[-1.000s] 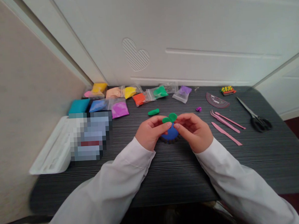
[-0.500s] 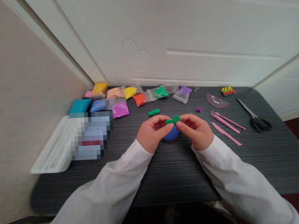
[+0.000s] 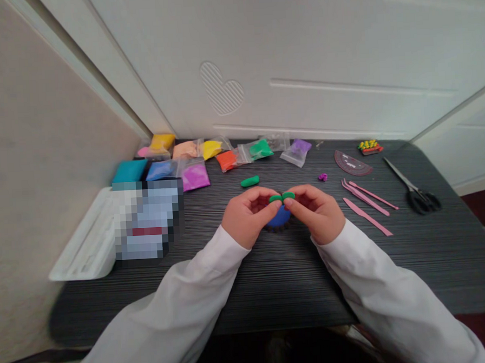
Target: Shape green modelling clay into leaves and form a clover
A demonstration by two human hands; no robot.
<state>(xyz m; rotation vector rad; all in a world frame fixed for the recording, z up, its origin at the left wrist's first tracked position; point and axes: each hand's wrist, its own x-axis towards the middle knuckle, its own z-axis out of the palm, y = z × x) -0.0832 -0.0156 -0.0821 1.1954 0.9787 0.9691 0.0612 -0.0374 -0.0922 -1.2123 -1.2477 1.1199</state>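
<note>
- Head view: left hand (image 3: 244, 218) pinches one side of a two-lobed green piece (image 3: 287, 196) between thumb and fingers.
- Right hand (image 3: 324, 214) pinches its other side.
- The green piece sits above a blue disc (image 3: 279, 218) with a dark scalloped edge; whether they touch, I cannot tell.
- Beyond the left hand, a green roll (image 3: 250, 181) lies on the dark table (image 3: 272, 288).

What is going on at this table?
A person in white sleeves is pinching small, flat, green clay-like pieces side by side with the fingers of the left hand and the right hand. Just below them in view is a round blue shape with a dark bumpy rim, partly hidden; whether the green touches it, I cannot tell. A green clay-like roll lies beyond the hands on the dark table, and slim pink tools lie to the right.
</note>
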